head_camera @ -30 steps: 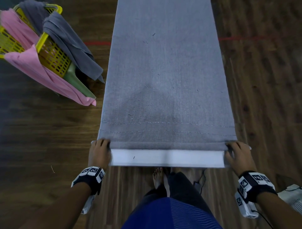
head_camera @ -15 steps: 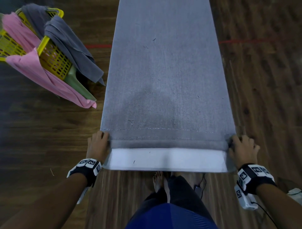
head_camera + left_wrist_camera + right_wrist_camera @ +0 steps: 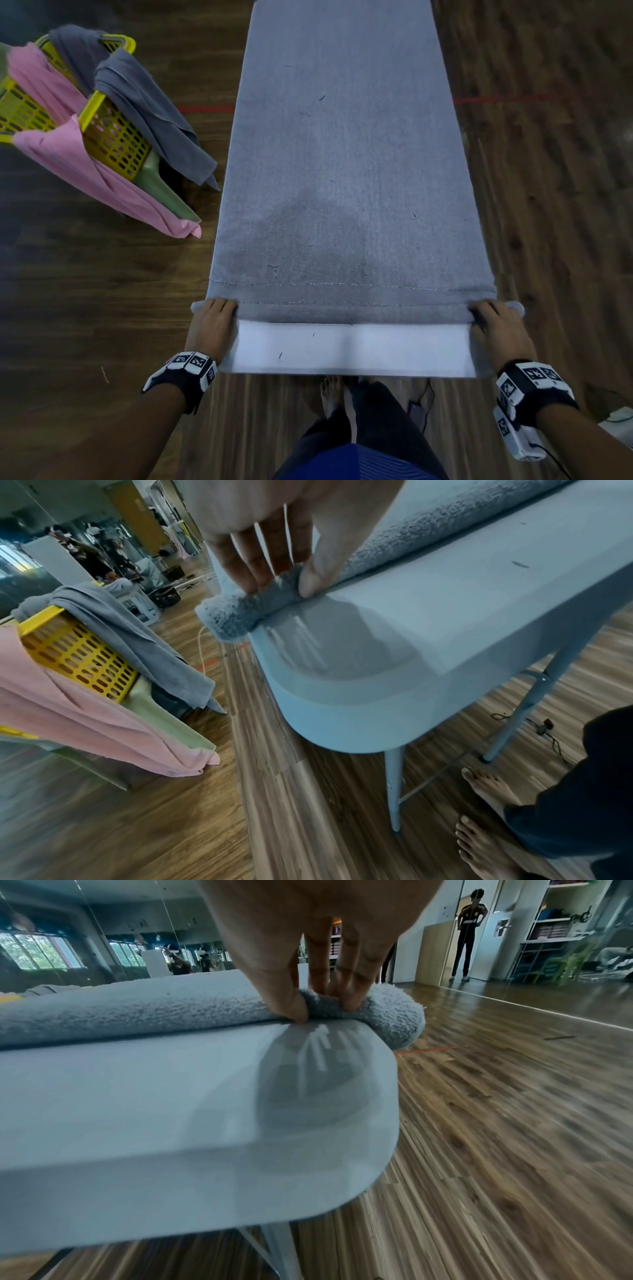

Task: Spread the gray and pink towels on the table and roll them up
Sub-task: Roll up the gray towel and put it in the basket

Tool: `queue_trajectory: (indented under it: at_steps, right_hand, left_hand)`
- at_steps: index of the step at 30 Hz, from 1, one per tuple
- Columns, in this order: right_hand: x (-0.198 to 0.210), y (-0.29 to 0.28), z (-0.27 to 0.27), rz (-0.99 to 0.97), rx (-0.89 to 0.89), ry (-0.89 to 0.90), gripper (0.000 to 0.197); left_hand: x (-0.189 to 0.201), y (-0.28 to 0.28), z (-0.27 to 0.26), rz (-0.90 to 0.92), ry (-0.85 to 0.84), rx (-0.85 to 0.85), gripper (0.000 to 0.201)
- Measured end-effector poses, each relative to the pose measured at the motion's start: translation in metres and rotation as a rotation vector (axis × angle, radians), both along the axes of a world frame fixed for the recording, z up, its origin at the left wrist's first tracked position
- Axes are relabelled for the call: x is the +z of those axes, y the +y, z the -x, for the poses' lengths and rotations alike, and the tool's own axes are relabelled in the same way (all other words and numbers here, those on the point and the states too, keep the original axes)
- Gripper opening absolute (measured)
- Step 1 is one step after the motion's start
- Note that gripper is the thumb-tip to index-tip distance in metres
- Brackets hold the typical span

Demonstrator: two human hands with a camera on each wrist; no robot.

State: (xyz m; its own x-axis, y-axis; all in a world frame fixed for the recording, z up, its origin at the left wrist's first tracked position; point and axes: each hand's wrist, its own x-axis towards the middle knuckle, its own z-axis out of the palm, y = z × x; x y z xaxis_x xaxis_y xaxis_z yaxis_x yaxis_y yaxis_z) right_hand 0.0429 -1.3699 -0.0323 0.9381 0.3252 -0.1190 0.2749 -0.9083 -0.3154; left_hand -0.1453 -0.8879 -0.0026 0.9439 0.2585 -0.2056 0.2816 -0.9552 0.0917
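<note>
On white table (image 3: pixel 352 349), each hand (image 3: pixel 210 327) (image 3: pixel 498 330) pinches gray towel (image 3: pixel 346 171); wood floor (image 3: pixel 85 308).

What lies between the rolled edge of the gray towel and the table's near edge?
A bare strip of white table and nothing else, clearest in the head view. It runs across from the left hand to the right hand, below the gray towel.

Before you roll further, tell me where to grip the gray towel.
Grip the gray towel at the two ends of its rolled near edge, coming from the table's near side. The roll is thin and spans the width, so the left hand and right hand pinch there.
</note>
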Motion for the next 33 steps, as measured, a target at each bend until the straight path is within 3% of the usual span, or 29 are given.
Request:
queue_trajectory:
  at_steps: [2,4,6,9,13,17,20,24,26,28,30,33]
  right_hand:
    - [0.005,0.002,-0.005,0.108,-0.012,-0.057,0.018]
    - [0.013,0.007,-0.010,0.273,-0.044,0.023,0.013]
    - [0.017,0.009,-0.015,0.335,-0.065,0.072,0.011]
    - [0.012,0.007,-0.017,0.198,-0.072,0.005,0.015]
    - [0.010,0.011,-0.003,-0.033,-0.056,0.067,0.017]
    - [-0.002,0.002,0.008,0.060,0.042,0.015,0.040]
    - [-0.010,-0.004,-0.002,0.037,0.051,-0.002,0.033]
    - [0.005,0.004,-0.010,0.123,0.064,-0.071,0.035]
    - [0.013,0.008,-0.012,0.171,0.030,-0.054,0.021]
    - [0.012,0.007,-0.015,0.204,-0.006,0.015,0.026]
    - [0.011,0.007,-0.021,0.176,-0.019,0.028,0.026]
    - [0.014,0.010,-0.030,0.098,0.024,0.023,0.036]
  left_hand:
    - [0.005,0.000,-0.001,-0.077,0.088,0.005,0.016]
    - [0.005,0.000,0.000,-0.115,0.159,-0.004,0.027]
    - [0.007,-0.001,-0.003,-0.100,0.153,0.020,0.020]
    - [0.006,-0.001,-0.007,-0.076,0.041,0.113,0.022]
    - [-0.003,-0.005,-0.002,-0.015,-0.055,-0.043,0.043]
    - [-0.014,-0.009,0.006,0.017,-0.074,-0.002,0.046]
    - [-0.016,-0.005,0.007,0.016,-0.055,0.042,0.052]
    - [-0.007,0.000,0.001,-0.089,-0.044,0.051,0.028]
    - [0.000,0.000,-0.003,-0.111,0.017,0.033,0.027]
    - [0.004,0.001,-0.008,-0.118,0.065,0.029,0.026]
    - [0.009,0.004,-0.016,-0.106,0.083,0.056,0.009]
    - [0.005,0.005,-0.023,-0.075,0.108,0.109,0.022]
